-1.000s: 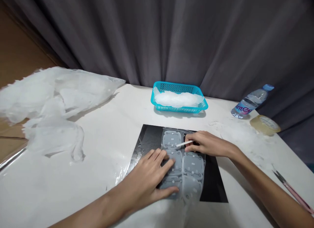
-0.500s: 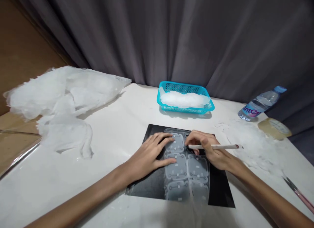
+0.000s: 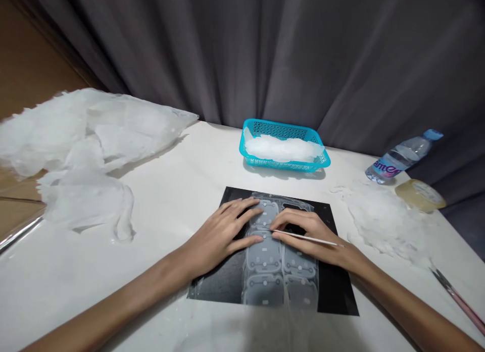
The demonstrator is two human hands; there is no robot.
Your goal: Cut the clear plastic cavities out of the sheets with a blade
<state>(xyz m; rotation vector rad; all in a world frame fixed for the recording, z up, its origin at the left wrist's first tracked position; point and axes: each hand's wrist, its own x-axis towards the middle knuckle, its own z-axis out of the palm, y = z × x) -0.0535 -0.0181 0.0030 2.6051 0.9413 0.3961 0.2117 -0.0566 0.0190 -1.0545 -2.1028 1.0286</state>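
Observation:
A translucent sheet with grey rounded panels (image 3: 264,251) lies on a black mat (image 3: 223,286) in the middle of the white table. My left hand (image 3: 227,231) rests flat with its fingers spread, fingertips on the sheet's upper left panels. Pinched in my right hand (image 3: 306,231) is a thin white stick (image 3: 322,240), lying low and pointing left. Its tip is by my fingertips, close to the gap between the upper and middle left panels. The fingers of my right hand cover part of the upper right panel.
Behind the mat stands a blue basket (image 3: 284,165) holding white translucent pieces. Crumpled translucent sheets (image 3: 125,130) are heaped at the left. On the right are a water bottle (image 3: 403,157), a tape roll (image 3: 420,195), white scraps (image 3: 382,218) and scissors (image 3: 456,296).
My right hand has moved left across the sheet and turned, so the stick now lies lower and its tip is nearer the left panels. My left hand stays on the sheet. The view has shifted slightly.

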